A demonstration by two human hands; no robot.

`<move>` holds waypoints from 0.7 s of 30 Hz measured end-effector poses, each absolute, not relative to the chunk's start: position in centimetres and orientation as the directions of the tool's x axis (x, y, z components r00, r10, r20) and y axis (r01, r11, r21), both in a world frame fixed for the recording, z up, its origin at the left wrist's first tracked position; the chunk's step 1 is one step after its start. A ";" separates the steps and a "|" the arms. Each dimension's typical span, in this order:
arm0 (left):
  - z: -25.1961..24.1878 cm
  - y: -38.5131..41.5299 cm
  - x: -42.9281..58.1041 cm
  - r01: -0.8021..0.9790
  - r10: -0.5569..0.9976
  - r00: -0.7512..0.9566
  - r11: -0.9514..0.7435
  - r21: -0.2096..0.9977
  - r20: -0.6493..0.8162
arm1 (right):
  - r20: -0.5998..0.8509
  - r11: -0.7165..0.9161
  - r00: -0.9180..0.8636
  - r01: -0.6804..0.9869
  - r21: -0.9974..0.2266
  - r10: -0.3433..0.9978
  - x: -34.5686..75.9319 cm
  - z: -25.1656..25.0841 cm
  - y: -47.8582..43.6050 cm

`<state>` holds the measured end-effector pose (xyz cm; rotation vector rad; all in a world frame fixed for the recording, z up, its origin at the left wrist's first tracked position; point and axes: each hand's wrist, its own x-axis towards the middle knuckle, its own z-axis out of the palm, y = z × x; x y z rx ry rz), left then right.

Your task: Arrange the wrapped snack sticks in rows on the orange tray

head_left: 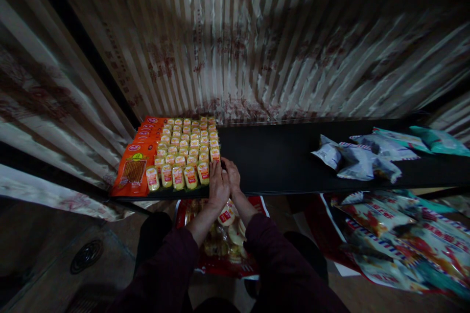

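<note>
A person's left hand (219, 187) and right hand (232, 175) are meeting at the near right end of the rows of yellow packs (178, 159) standing on the left of a black shelf (268, 156), fingers drawn together and partly hidden, so whether they are gripping a pack is unclear. With the near row standing close to the shelf's edge, an uneven push could be toppling packs toward the red-edged bag (180, 212) below.
</note>
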<state>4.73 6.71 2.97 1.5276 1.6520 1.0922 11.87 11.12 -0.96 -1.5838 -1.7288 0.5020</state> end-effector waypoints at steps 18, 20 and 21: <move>3.0 6.3 4.3 0.483 0.979 -0.092 -0.115 0.868 0.182 | 0.261 0.170 0.060 0.614 -0.770 0.963 12.1 -0.7 10.8; 3.0 6.2 4.3 0.477 0.976 -0.094 -0.130 0.869 0.197 | 0.269 0.178 0.064 0.601 -0.779 0.961 12.2 -0.6 10.6; 3.0 6.1 4.3 0.471 0.975 -0.096 -0.135 0.872 0.203 | 0.271 0.178 0.069 0.599 -0.781 0.960 12.2 -0.6 10.5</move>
